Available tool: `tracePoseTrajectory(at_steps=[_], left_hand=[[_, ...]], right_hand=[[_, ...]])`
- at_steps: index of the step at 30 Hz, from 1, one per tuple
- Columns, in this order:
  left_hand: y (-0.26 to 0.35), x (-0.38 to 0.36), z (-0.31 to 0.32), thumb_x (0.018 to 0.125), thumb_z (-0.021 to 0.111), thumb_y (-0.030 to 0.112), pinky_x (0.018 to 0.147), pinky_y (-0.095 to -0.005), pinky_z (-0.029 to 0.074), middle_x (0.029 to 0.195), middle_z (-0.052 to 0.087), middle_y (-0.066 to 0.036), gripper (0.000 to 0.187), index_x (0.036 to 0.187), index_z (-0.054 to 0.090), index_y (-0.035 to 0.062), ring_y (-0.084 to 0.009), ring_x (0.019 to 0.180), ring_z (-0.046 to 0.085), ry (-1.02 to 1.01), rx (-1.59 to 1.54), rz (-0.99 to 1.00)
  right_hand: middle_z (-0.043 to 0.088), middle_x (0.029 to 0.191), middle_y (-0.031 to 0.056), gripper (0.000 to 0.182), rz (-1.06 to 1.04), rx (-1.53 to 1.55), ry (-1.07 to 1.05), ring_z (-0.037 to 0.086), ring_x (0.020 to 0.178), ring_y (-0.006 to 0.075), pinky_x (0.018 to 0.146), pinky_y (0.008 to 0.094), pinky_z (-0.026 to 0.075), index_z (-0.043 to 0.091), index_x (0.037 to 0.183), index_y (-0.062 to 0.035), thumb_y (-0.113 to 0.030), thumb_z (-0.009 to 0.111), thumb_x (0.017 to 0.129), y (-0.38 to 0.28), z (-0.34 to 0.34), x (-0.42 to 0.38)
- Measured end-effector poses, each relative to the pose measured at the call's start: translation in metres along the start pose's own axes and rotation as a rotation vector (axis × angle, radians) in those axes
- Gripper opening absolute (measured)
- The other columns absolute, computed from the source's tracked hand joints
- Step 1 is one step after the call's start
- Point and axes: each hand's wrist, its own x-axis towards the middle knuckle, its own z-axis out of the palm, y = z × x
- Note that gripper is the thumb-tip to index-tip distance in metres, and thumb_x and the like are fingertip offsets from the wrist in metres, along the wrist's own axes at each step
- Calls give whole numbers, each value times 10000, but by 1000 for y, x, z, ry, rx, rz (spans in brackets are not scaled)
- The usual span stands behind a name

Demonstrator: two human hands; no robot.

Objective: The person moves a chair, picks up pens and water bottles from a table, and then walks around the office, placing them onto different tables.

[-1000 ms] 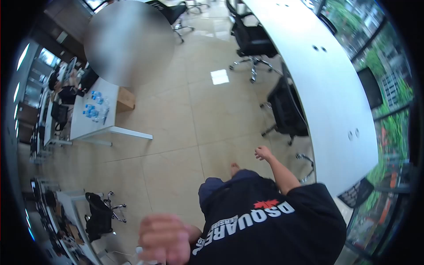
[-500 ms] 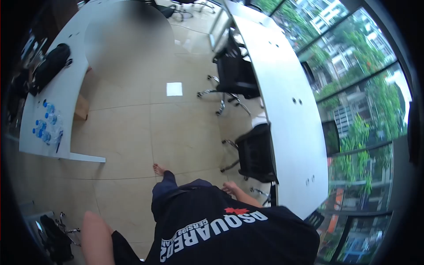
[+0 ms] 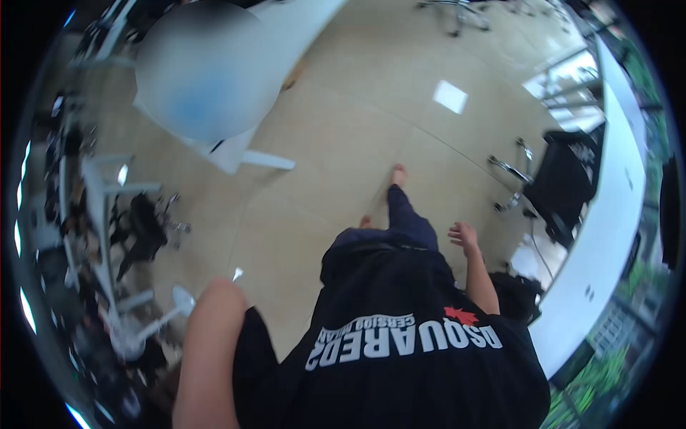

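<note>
My right hand (image 3: 463,236) hangs beside my right thigh, fingers apart and holding nothing. It is close to my dark blue trousers (image 3: 411,214) and touches nothing I can see. On the left side only my bent left arm (image 3: 211,343) shows; the hand itself is outside the view. I am upright in a black T-shirt (image 3: 400,286) with white lettering and a red leaf. One bare foot (image 3: 399,175) is forward on the tiled floor, with the other partly showing behind it.
A white table (image 3: 232,154) stands ahead left, largely covered by a round blur. Along the right runs a long white desk (image 3: 572,314) with a black wheeled chair (image 3: 561,179). Another black chair (image 3: 146,229) is at left. A cable (image 3: 539,250) lies near the right desk.
My view has swung left, so the table, desk and chairs appear shifted right. My legs have moved in a step. My right hand has come away from my hip, and its fingers have spread.
</note>
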Motion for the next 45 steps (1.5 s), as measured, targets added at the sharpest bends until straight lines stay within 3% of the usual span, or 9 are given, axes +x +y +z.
tracePoseTrajectory(at_steps=[3, 5, 9, 11, 19, 24, 28, 38, 45], left_hand=[[-45, -50, -28, 967, 259, 529, 951, -515, 445, 1014, 643, -233, 662, 1012, 592, -41, -379, 977, 598, -130, 188, -230], [-50, -111, -31, 999, 260, 396, 941, -449, 478, 1085, 643, -242, 577, 1064, 589, -74, -343, 1001, 627, -491, 514, -527], [-14, -207, -64, 986, 467, 129, 964, -342, 463, 1125, 652, -174, 294, 1128, 611, -84, -225, 1024, 634, -309, 801, -1512], [-1, -242, -82, 960, 533, 85, 930, -313, 462, 1083, 674, -153, 205, 1078, 630, -52, -206, 990, 640, -225, 927, -1717], [-62, -397, -144, 928, 591, 99, 854, -311, 489, 1020, 690, -121, 179, 1051, 651, -17, -185, 922, 649, -214, 1005, -1830], [-116, -509, -191, 894, 627, 99, 751, -330, 510, 961, 677, -113, 166, 1036, 651, 16, -213, 848, 653, -472, 985, -1848], [-122, -544, -185, 918, 611, 109, 745, -328, 509, 968, 671, -102, 163, 1045, 647, 15, -193, 841, 649, -534, 827, -2106], [-125, -604, -151, 959, 538, 142, 917, -353, 482, 1192, 623, -182, 274, 1190, 592, 5, -313, 1100, 612, -467, 433, -2107], [-125, -671, -154, 923, 599, 164, 896, -353, 494, 1211, 620, -191, 355, 1233, 569, -7, -293, 1080, 630, -325, 377, -2420]], right_hand=[[676, 1001, 102, 319, 46, -63, -97, 672, 881, 223, 761, 414, 552, 578, 1148, -77, -285, 512, 916, -69, 25, 58], [671, 1013, 110, 330, 19, -106, -141, 672, 870, 227, 757, 421, 550, 574, 1147, -69, -288, 519, 906, -120, 40, 88], [669, 1005, 119, 368, -35, -417, -219, 671, 860, 239, 718, 410, 548, 565, 1165, -34, -274, 541, 888, -229, 92, 106], [670, 1011, 123, 381, -49, -561, -256, 672, 862, 244, 706, 402, 549, 563, 1179, -24, -268, 546, 886, -279, 120, 129], [688, 990, 100, 306, -510, -541, -289, 677, 842, 176, 654, 300, 545, 620, 1142, -20, -228, 574, 922, -421, 330, 124], [693, 985, 74, 200, -1105, -610, -389, 663, 906, 141, 737, 302, 556, 657, 1079, -45, -137, 624, 905, -466, 480, 13], [674, 1058, 97, 268, -1186, -689, -622, 678, 924, 206, 743, 342, 559, 633, 1100, -45, -74, 672, 837, -480, 579, -72], [505, 1374, 76, 576, -1365, -935, -731, 678, 868, 210, 703, 351, 560, 520, 1289, -114, -179, 758, 768, -500, 660, -141], [653, 1210, 100, 464, -1451, -948, -773, 671, 736, 192, 665, 316, 554, 632, 1186, -67, -168, 790, 761, -505, 675, -125]])
